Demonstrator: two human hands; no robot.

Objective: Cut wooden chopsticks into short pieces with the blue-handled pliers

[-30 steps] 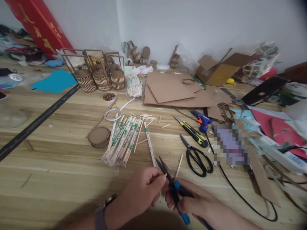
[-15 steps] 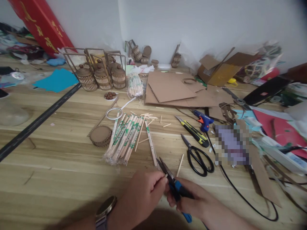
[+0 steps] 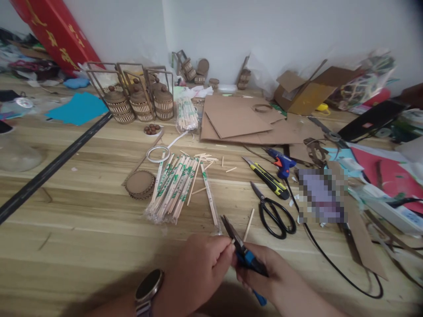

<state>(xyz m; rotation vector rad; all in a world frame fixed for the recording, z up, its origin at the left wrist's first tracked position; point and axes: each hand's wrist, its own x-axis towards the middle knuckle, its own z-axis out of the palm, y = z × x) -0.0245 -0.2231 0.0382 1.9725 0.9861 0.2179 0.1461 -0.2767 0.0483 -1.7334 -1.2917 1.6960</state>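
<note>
My left hand (image 3: 201,268), with a watch (image 3: 149,286) on its wrist, pinches a small wooden stick piece (image 3: 232,241) whose tip shows at the fingertips. My right hand (image 3: 267,273) is wrapped round blue-and-black handled scissors (image 3: 243,248). Their blades point up and left, right beside the pinched piece. Above my hands lies a bundle of wrapped chopsticks (image 3: 173,187), and one wrapped pair (image 3: 209,193) lies to its right. A loose stick (image 3: 249,224) rests just beyond my right hand.
Black scissors (image 3: 276,215), a yellow-black cutter (image 3: 269,179) and a blue glue gun (image 3: 280,163) lie to the right, with a black cable (image 3: 320,251). Cardboard sheets (image 3: 238,121) lie behind. Small woven baskets (image 3: 142,103) stand at the back left, near a round cardboard piece (image 3: 139,184).
Both hands and the blue-handled scissors have shifted slightly right. The scissor blades look closer together than before. The view has moved a little.
</note>
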